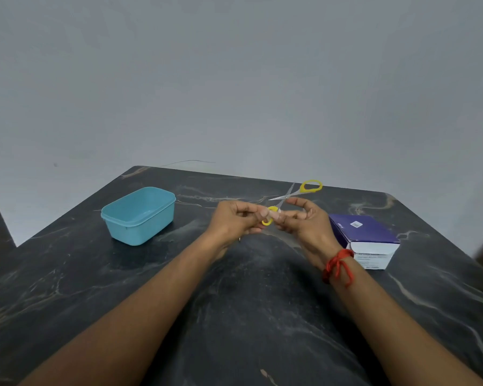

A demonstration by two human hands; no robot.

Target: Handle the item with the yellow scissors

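Both hands [273, 218] raised together, fingers curled, pinching.

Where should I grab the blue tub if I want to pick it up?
Take the blue tub by its rim, probably from above. It stands upright and open on the dark table, with a lip all round the top to hook fingers under. The long sides look free, so a hand on each would be steadiest.

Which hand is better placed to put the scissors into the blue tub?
Left, probably. The left hand already pinches the near yellow loop of the scissors and lies on the blue tub's side. The right hand also touches that loop, but sits nearer the purple box.
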